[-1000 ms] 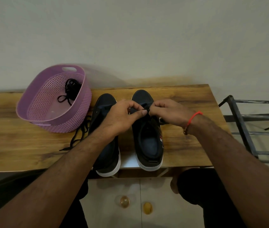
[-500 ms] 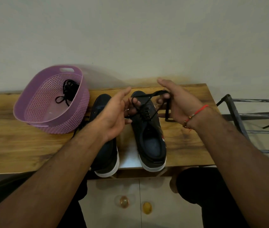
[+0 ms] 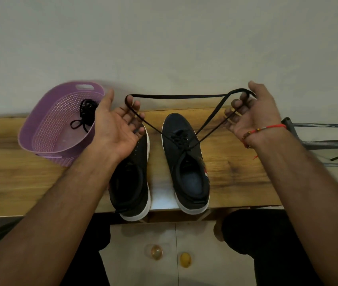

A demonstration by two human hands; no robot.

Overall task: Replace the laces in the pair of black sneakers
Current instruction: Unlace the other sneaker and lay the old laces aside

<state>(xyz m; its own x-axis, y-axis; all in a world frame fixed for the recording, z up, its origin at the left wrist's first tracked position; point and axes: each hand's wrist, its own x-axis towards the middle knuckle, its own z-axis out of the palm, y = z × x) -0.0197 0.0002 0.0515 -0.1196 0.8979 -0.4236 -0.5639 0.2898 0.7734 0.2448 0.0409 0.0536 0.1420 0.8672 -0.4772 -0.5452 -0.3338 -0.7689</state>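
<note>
Two black sneakers with white soles stand side by side on a wooden bench (image 3: pixel 236 172), toes away from me. The right sneaker (image 3: pixel 176 122) has a black lace (image 3: pixel 176 97) threaded through its eyelets. Both free strands rise from the shoe, and the lace spans tight between my hands above it. My left hand (image 3: pixel 112 129), palm up, hooks the lace round its curled fingers above the toe of the left sneaker (image 3: pixel 131 182). My right hand (image 3: pixel 254 114) holds the other end looped round its fingers. The left sneaker's eyelet area is hidden by my left hand.
A purple perforated basket (image 3: pixel 46 120) sits on the bench at the left with a bundled black lace (image 3: pixel 85 112) inside. A dark metal rack (image 3: pixel 325 145) stands to the right of the bench. Two small round objects (image 3: pixel 156 252) lie on the floor below.
My hands have lifted from the right sneaker's tongue and spread apart, drawing the lace out into a wide taut loop above the shoe.
</note>
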